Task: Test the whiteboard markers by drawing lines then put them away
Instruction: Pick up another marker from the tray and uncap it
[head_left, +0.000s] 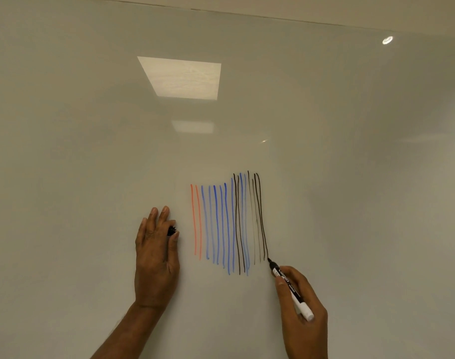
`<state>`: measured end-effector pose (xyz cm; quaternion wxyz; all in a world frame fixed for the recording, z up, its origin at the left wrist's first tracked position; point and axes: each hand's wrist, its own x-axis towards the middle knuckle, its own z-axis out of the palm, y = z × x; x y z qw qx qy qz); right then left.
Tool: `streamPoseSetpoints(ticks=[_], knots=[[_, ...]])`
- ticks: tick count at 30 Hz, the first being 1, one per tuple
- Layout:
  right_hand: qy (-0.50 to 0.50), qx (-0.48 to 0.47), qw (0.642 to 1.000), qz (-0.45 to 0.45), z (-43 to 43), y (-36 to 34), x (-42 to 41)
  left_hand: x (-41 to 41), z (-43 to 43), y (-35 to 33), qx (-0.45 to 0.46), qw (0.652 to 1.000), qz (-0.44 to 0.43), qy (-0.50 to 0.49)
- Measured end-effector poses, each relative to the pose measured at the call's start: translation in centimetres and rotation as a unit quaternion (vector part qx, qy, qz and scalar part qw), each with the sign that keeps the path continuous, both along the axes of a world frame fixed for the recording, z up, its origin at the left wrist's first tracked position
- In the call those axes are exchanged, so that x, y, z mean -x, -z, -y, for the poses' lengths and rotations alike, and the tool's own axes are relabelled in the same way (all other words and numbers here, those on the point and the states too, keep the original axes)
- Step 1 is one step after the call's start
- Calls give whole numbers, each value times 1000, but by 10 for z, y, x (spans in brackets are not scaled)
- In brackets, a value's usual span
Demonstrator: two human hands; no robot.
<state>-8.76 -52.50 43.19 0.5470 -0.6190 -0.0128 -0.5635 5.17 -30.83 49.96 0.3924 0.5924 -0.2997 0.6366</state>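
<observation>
Left hand [155, 252] grip: back of hand faces camera, fingers extended up against the whiteboard [91, 151], thumb and forefinger pinched on a small black marker cap [171, 230]; only the cap's end shows between them. Hand sits just left of the drawn lines, apart from them.

Next right, line set on the board, all roughly vertical: two red lines [197, 221] at the left edge, then a run of blue lines [218, 224], then black lines [238, 224] mixed in with the last blue ones, then thinner, fainter black-brown lines [258, 218] at the right edge. Lines lean slightly, tops further right on the right side.

Right hand [302, 307] grip: closed around the black marker [290, 287], fingers wrapped on the barrel, white tail end sticking out lower right past the knuckles. Marker is uncapped, tilted, tip pointing up-left and touching the board at the bottom of the rightmost dark line. Printed label on barrel, blurred, not readable.

Ceiling light reflection [182, 79] shows on the glossy board above the lines.
</observation>
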Motion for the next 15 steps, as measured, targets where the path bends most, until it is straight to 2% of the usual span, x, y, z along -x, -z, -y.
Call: streamPoseSetpoints(ticks=[6,8,13,15], knots=[[-50,-49,997,12,-17,-3,20,11,-4,-1,10,997,-46,69],[-80,-40,996,5,-29,-6,31,25,-5,-2,46,988,-87,116],[-187,-18,982,-10,-65,-12,52,82,-10,-9,199,923,-204,260],[-228,-15,973,-22,-78,-15,56,96,-17,-8,240,881,-253,321]])
